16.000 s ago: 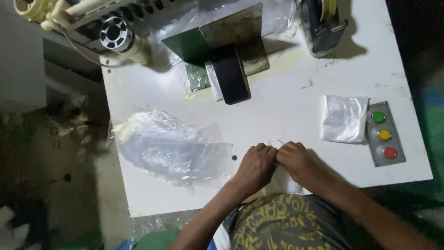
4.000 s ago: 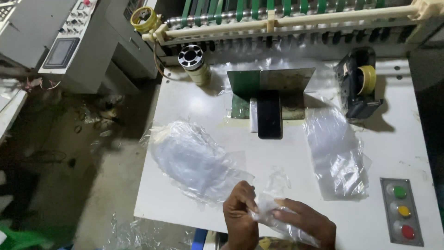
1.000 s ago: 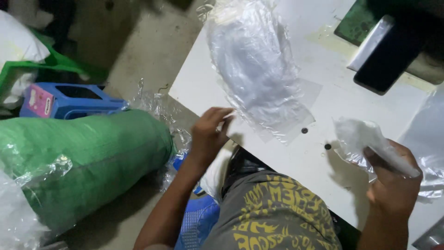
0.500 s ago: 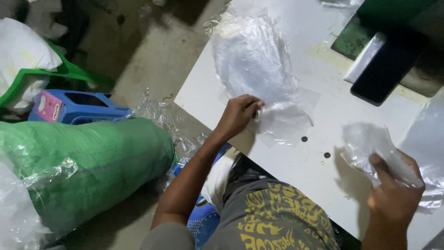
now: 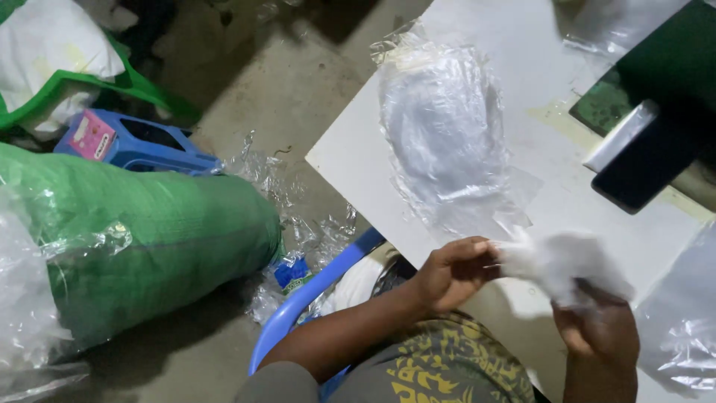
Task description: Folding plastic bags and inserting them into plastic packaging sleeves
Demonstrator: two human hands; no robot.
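Observation:
My left hand (image 5: pixel 455 270) pinches the left end of a small clear plastic bag with something white inside (image 5: pixel 556 263), held just above the near edge of the white table (image 5: pixel 350 160). My right hand (image 5: pixel 597 328) grips the same bag from below at its right end. Both hands sit close together over my lap. A pile of clear plastic bags (image 5: pixel 444 138) lies on the table just beyond my left hand.
A black phone (image 5: pixel 652 160) rests on a green plate at the right. More clear plastic (image 5: pixel 682 328) lies at the table's right edge. On the floor to the left lie a big green sack (image 5: pixel 149 239), a blue stool (image 5: pixel 138 145) and scrap plastic.
My left hand has come off the pile of bags and joined the right hand on the small bag. The view has tilted slightly to the right.

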